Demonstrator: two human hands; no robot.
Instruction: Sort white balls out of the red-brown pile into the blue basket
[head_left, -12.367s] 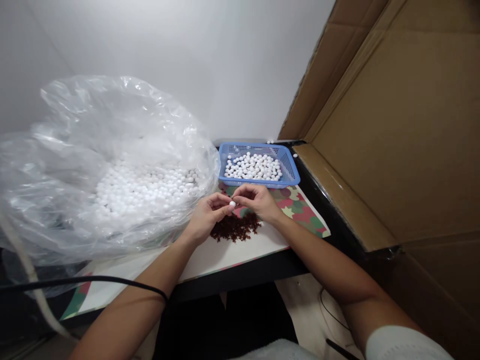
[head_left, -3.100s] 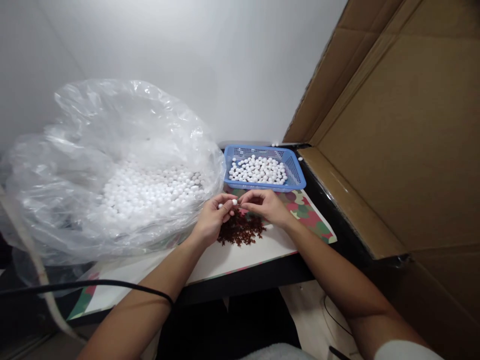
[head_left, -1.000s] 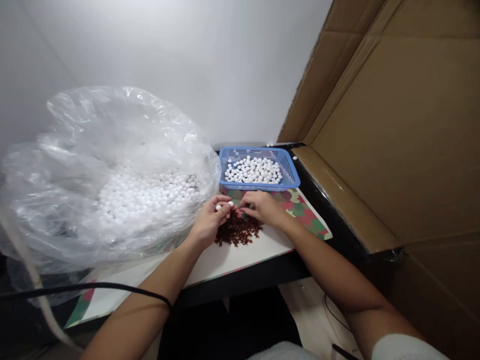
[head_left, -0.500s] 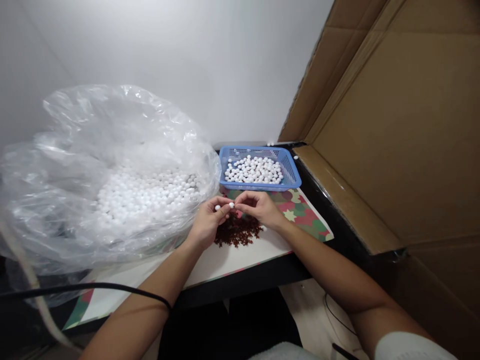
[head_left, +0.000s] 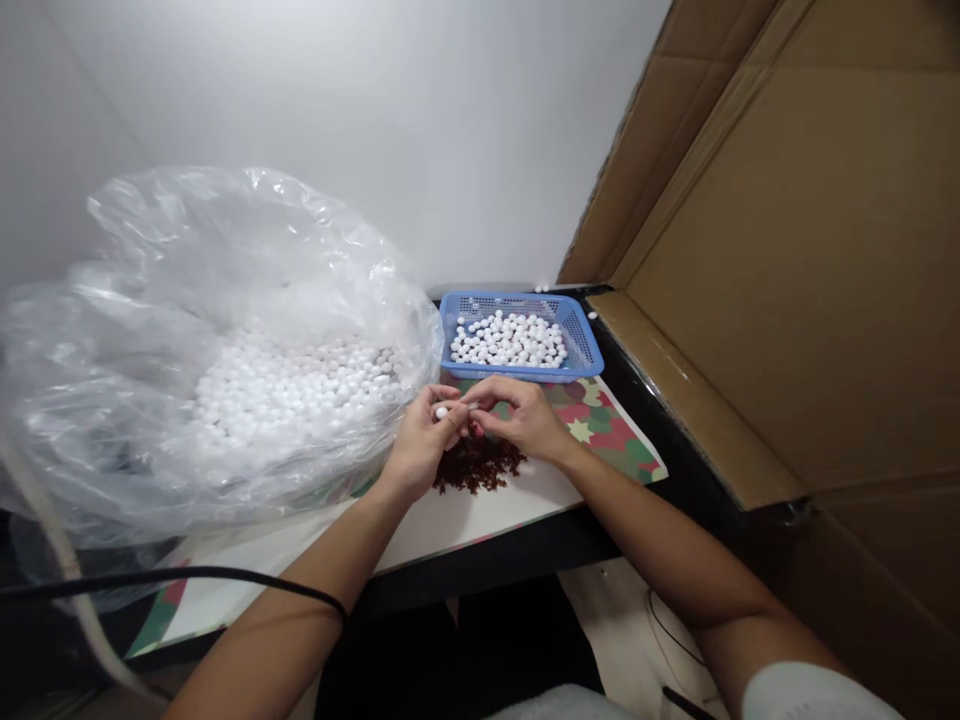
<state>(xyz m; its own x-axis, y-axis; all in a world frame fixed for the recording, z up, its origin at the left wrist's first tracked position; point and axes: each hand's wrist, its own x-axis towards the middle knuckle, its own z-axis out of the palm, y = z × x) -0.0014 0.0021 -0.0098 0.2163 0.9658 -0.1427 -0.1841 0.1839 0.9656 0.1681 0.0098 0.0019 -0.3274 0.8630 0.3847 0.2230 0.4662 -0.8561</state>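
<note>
My left hand (head_left: 421, 443) is closed in a pinch round small white balls (head_left: 442, 411), held just above a pile of dark red-brown bits (head_left: 474, 467) on the table. My right hand (head_left: 522, 415) meets it fingertip to fingertip, its fingers pinched against the same balls; whether it holds one of the red bits is too small to tell. Both hands hover between the pile and a blue basket (head_left: 581, 338) with many white balls in it.
A big clear plastic bag (head_left: 225, 330) full of white balls fills the left of the table. A patterned mat (head_left: 607, 425) covers the tabletop. An open cardboard box (head_left: 780, 280) stands on the right. A black cable (head_left: 172, 575) crosses my left forearm. A white wall is behind.
My right hand dipped to the red-brown pile a second ago and has come back up against my left fingertips. The left hand has kept its pinch on the white balls.
</note>
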